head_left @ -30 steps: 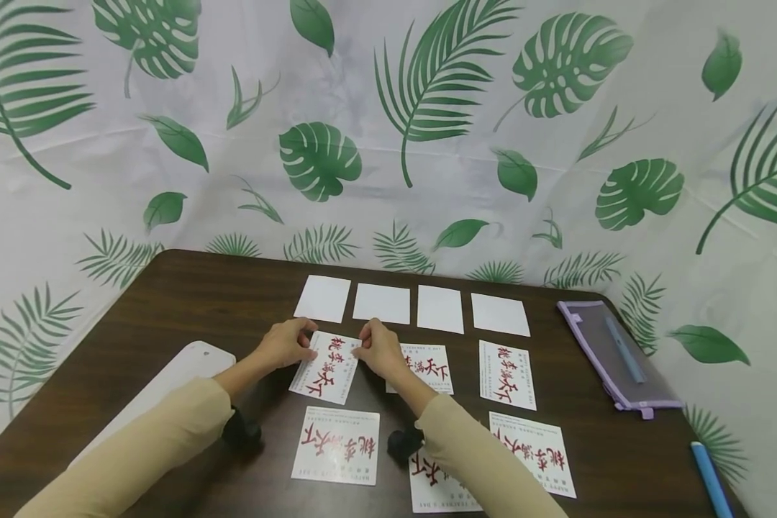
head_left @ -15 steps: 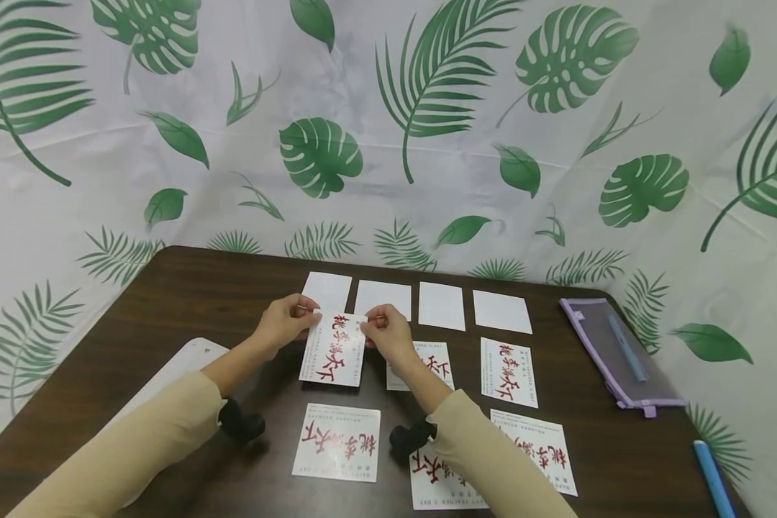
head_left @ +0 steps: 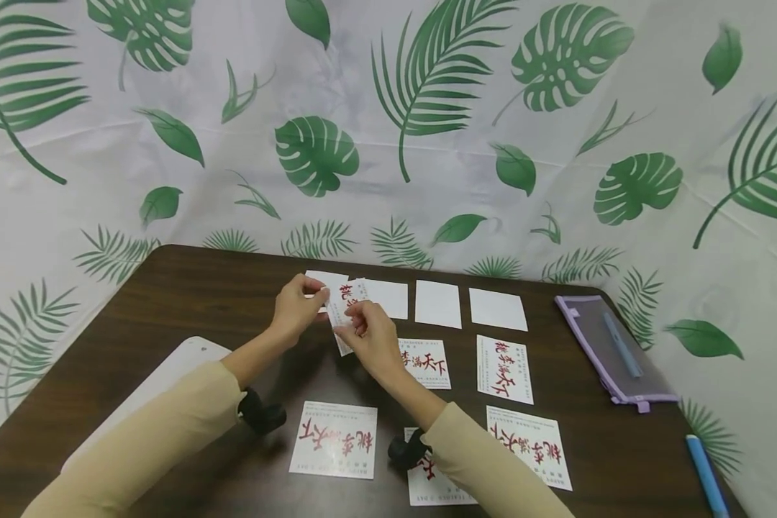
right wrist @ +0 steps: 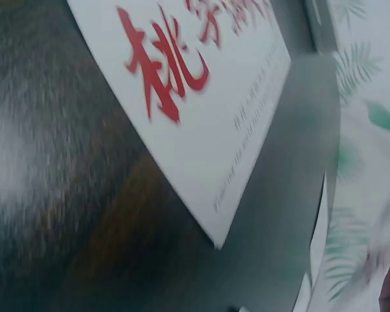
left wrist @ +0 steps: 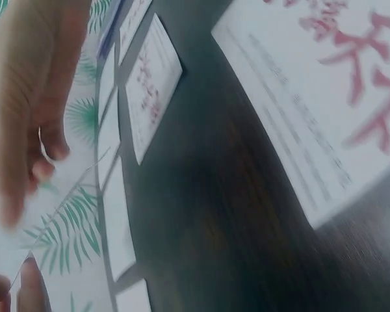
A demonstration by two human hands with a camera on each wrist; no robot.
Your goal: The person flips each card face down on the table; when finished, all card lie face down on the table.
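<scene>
In the head view my left hand (head_left: 300,311) pinches the upper left edge of a white card (head_left: 338,308) with red Chinese characters. The card is raised above the table and tilted nearly on edge. My right hand (head_left: 374,342) is in front of the card's printed face, with fingers bent and the thumb near its lower part. From the left wrist, the held card shows as a thin line between the left fingertips (left wrist: 31,283), and the right hand (left wrist: 29,97) appears apart from it, blurred. A similar printed card (head_left: 334,446) lies on the table below.
White blank cards (head_left: 438,304) lie in a row at the back. More printed cards (head_left: 505,370) lie to the right, one partly hidden by the right forearm. A purple-edged mesh pouch (head_left: 611,352), a blue pen (head_left: 706,471) and a white board (head_left: 149,392) lie around the dark table (head_left: 233,288).
Both hands have lifted the card from the table, raised it toward the back row and turned it on edge. The right hand has shifted from the card's upper right edge across its face.
</scene>
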